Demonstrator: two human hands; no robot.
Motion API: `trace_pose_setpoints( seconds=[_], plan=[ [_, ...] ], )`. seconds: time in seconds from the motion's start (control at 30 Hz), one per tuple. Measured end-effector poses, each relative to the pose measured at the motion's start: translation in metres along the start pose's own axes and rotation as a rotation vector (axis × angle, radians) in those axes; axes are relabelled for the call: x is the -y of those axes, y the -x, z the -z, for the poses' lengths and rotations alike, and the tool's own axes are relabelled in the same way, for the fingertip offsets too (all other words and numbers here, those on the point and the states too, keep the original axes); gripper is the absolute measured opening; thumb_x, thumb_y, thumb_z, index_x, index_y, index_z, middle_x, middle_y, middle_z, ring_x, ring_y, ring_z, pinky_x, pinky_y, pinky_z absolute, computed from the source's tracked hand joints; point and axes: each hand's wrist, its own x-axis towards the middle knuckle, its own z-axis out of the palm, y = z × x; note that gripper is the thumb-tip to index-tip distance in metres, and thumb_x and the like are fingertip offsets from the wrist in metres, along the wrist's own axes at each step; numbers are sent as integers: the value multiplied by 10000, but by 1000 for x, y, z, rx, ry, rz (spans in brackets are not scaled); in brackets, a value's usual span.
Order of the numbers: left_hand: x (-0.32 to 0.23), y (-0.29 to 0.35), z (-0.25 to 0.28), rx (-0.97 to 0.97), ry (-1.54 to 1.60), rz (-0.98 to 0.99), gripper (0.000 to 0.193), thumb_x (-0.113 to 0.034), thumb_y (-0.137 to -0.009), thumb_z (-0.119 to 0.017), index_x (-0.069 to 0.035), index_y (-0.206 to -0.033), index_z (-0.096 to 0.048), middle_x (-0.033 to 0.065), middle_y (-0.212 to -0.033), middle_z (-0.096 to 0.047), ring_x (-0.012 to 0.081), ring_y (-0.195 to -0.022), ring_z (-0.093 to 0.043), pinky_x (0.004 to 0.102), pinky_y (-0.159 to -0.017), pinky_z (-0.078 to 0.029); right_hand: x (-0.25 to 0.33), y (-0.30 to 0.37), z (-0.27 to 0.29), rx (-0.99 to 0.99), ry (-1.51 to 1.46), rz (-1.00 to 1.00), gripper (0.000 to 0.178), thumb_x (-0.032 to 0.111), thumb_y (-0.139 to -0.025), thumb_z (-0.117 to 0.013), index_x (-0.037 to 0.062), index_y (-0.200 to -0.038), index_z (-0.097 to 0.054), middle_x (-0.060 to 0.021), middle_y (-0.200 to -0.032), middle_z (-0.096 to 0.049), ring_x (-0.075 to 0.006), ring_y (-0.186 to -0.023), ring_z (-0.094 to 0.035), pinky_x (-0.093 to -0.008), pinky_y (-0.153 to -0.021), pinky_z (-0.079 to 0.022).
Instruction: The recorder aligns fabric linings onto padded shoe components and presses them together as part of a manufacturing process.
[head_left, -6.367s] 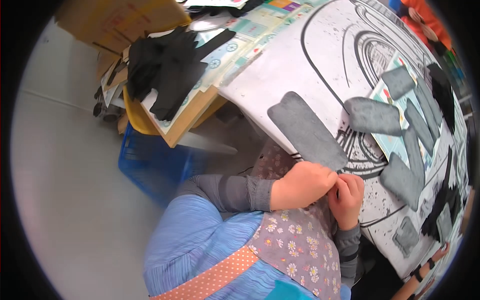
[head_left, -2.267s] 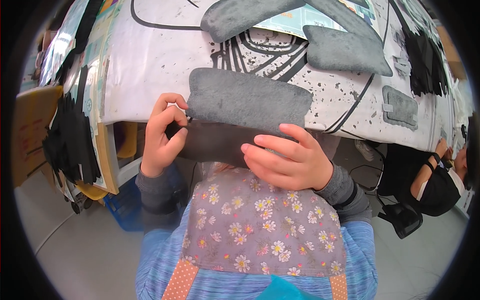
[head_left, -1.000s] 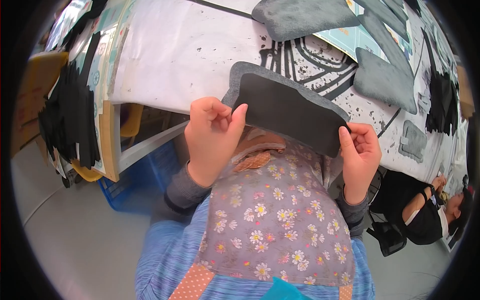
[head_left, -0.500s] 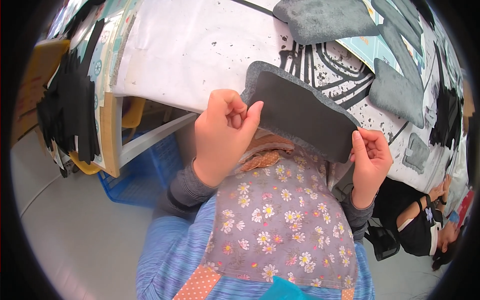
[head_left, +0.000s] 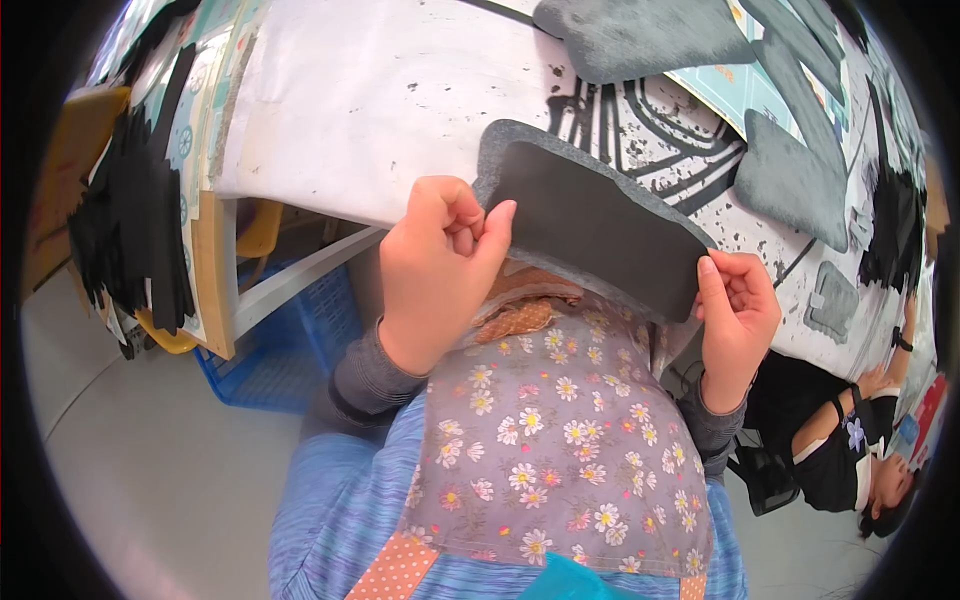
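Observation:
A dark grey fabric-like piece (head_left: 508, 135) with a smooth black panel (head_left: 600, 230) on its upper face lies along the table's near edge, in front of my body. My left hand (head_left: 430, 280) pinches at its left end, thumb against curled fingers. At the other end my right hand (head_left: 738, 315) grips the corner of the piece between thumb and fingers. Between the two hands the panel looks stretched out nearly flat. The underside of the piece is hidden.
Several grey cut pieces (head_left: 640, 40) lie on the white, black-marked table cover (head_left: 330, 110). Black strips hang in a bundle (head_left: 140, 200) at the left and another (head_left: 880, 220) at the right. A blue crate (head_left: 270, 365) stands below. Another person (head_left: 830, 430) sits at the right.
My hands and the piece appear slightly further left, as does the whole scene. My grip looks the same. The other person's arm has moved at the right.

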Motion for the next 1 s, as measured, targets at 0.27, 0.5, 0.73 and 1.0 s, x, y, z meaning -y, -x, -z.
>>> trace_pose_setpoints(
  seconds=[0.27,0.5,0.73,1.0],
  plan=[
    [0,1,-1,-56,68,100,320,7,-885,-788,-72,-981,-493,-35,-755,-568,16,-647,-466,179,-580,-375,4,-8,2,32,-49,-114,69,27,-950,-704,-12,-1004,-683,12,-811,-660,-35,-707,-587,-198,-627,-455],
    [0,-3,-2,-91,108,121,324,-4,-884,-795,-54,-961,-484,-22,-732,-568,23,-629,-450,185,-578,-379,12,-17,7,112,-58,-117,67,44,-931,-714,-17,-941,-688,10,-810,-682,-29,-715,-592,-199,-622,-452],
    [-2,0,4,-60,86,117,324,6,-901,-780,-71,-995,-480,-20,-777,-578,21,-670,-474,175,-594,-376,10,-19,5,144,-33,-138,50,29,-926,-716,-13,-943,-693,14,-819,-677,-26,-739,-587,-206,-648,-453],
    [0,0,-3,-57,44,81,335,21,-889,-772,-71,-951,-456,-23,-758,-586,10,-633,-464,182,-568,-370,9,-14,13,157,-67,-145,40,3,-944,-703,-18,-972,-684,22,-869,-660,-29,-785,-582,-193,-706,-447]
  ],
)
